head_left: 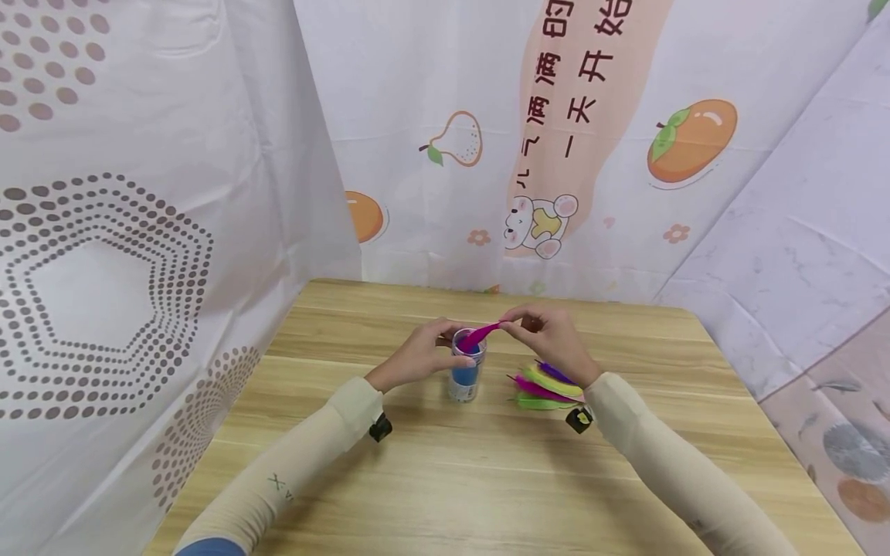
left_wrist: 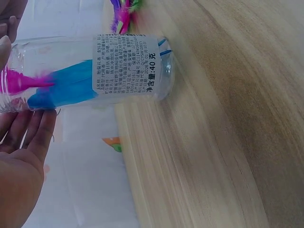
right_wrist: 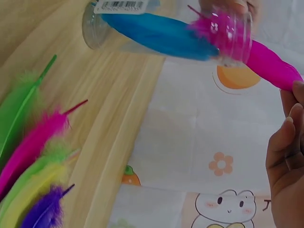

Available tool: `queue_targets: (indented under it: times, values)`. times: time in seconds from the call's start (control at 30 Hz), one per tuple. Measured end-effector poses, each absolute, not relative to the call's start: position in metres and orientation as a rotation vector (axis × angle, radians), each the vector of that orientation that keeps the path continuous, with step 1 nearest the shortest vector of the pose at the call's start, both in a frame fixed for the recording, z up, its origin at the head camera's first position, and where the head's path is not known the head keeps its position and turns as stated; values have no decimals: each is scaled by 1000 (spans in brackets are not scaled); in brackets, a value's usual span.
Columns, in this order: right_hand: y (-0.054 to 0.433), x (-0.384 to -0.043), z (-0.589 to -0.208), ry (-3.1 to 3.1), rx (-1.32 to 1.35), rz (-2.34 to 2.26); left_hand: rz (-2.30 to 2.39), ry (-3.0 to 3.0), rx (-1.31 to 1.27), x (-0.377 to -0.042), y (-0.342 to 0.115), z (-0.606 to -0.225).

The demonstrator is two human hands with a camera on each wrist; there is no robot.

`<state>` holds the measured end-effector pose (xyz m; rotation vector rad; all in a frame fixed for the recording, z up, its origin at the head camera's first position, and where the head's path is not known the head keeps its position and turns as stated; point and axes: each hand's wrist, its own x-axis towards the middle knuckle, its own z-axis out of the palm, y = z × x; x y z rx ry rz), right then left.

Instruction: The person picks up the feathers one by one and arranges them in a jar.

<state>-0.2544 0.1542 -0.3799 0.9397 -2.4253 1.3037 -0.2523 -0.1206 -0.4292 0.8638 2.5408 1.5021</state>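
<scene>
A clear plastic jar (head_left: 463,388) with a white label (left_wrist: 126,64) stands upright on the table. My left hand (head_left: 420,351) grips it near the rim, thumb on the near side and fingers behind. Inside are blue feathers (left_wrist: 71,85), their quills at the jar's bottom. My right hand (head_left: 549,332) pinches the tip of a magenta feather (right_wrist: 270,64) above and to the right of the jar mouth. That feather slants down into the opening, its fluffy quill end within the jar's upper part, as both wrist views show.
Right of the jar, below my right hand, lie several loose feathers: green (right_wrist: 19,109), magenta (right_wrist: 38,142), yellow (right_wrist: 35,194) and purple (right_wrist: 45,209). The wooden table (head_left: 452,479) ends at a printed curtain (head_left: 417,232) behind; more cloth hangs at both sides.
</scene>
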Motion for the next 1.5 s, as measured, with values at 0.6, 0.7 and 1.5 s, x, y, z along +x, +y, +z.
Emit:
queue_targets:
  times: [0.6, 0.7, 1.5]
  values:
    - [127, -252, -393, -2558, 1054, 1207, 1518, 2535, 879, -252, -123, -433]
    - [124, -253, -394, -2557, 1084, 1201, 1525, 2538, 874, -252, -123, -433]
    - [132, -256, -396, -2557, 999, 1203, 1550, 2530, 866, -253, -123, -431]
